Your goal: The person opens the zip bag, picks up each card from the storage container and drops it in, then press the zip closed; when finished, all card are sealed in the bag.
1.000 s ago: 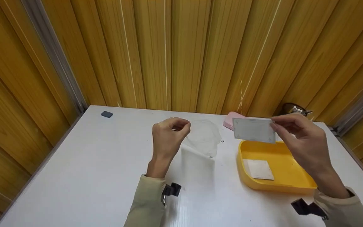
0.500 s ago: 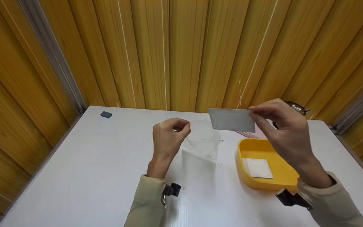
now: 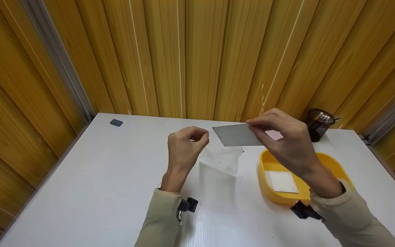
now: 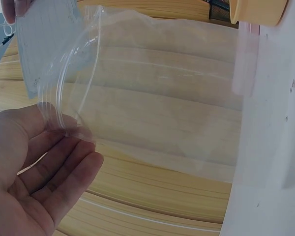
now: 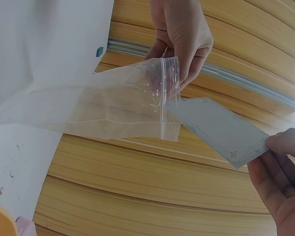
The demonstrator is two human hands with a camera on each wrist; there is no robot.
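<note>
Between its thumb and fingers, my left hand [image 3: 186,147] pinches the mouth edge of a clear zip-lock bag [image 3: 223,163]. The bag hangs upright, its lower end at the white table. My right hand [image 3: 285,144] pinches one short end of a thin grey-white rectangular card [image 3: 235,135]. In the right wrist view the card [image 5: 226,130] slants toward the bag's zip strip, its far corner right at the mouth. The left wrist view has the card [image 4: 46,44] overlapping the zip end of the bag [image 4: 162,98]; whether its tip is inside I cannot tell.
A yellow tray [image 3: 336,164] stands on the right of the white table [image 3: 115,185], with a white square card [image 3: 281,181] inside. Behind it are a pink object [image 3: 274,134], partly hidden, and a black mesh pen holder [image 3: 317,128]. A dark blue block [image 3: 116,122] lies back left.
My right hand has carried the card leftward from above the tray to the bag's mouth, and the card has tilted flatter. My left hand has stayed almost still with the bag.
</note>
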